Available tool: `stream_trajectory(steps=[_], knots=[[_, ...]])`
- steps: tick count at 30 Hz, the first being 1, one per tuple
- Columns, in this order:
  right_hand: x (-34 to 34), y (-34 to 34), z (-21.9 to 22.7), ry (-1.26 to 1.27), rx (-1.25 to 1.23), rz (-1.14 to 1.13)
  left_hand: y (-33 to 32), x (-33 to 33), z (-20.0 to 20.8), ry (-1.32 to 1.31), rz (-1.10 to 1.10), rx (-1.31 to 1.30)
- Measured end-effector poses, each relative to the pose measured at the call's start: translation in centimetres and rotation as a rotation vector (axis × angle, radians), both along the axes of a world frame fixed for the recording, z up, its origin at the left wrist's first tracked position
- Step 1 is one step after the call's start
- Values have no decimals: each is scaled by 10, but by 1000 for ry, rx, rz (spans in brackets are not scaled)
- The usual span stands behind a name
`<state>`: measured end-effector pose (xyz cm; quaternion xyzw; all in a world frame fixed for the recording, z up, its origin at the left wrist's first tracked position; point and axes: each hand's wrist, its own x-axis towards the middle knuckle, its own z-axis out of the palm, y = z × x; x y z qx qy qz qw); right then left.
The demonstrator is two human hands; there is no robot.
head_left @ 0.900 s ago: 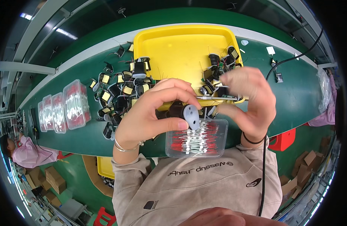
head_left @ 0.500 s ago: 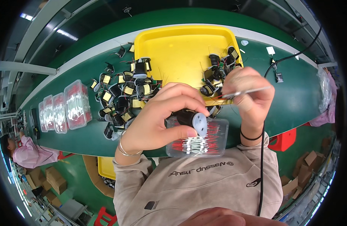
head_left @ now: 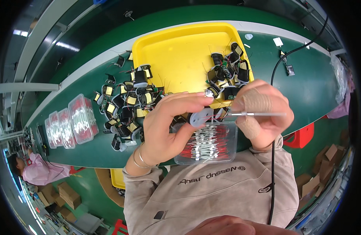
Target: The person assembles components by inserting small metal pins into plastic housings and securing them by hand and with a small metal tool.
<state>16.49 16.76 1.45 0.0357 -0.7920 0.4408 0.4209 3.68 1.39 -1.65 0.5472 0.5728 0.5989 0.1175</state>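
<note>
My left hand (head_left: 162,127) is closed round a small black round housing with a pale grey, holed end disc (head_left: 200,117) turned toward my right hand. Thin red wires (head_left: 215,117) run from the disc toward my right fingertips. My right hand (head_left: 262,111), with tan tape round its fingers, pinches a slim silvery rod-like tool (head_left: 266,114) lying level across the fingers; its exact kind is unclear. Just below both hands sits a clear plastic box (head_left: 231,150) full of red and white wire leads (head_left: 206,143).
A yellow tray (head_left: 176,29) holds several black housings (head_left: 227,70) at its right. More housings (head_left: 129,94) pile up left of it. Lidded clear boxes (head_left: 80,117) stand farther left. A black cable (head_left: 273,176) hangs down by my right wrist. A person in pink (head_left: 45,170) sits far left.
The housing has tilted so its disc faces more toward me and the right. My right hand has moved slightly down and right, and the silvery tool now lies level.
</note>
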Motion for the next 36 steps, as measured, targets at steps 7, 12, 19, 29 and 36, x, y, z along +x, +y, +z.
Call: stream_trajectory(steps=[7,12,19,29,36], knots=[[1,6,-6,72,-119,62,3,6,0,44,38,26],[4,1,-2,20,-249,115,3,7,1,91,65,10],[-2,6,-9,46,-148,84,1,7,1,128,56,13],[6,-4,4,-34,-14,11,-1,9,0,126,101,17],[5,-9,-7,151,242,-86,-3,8,0,170,134,-3]])
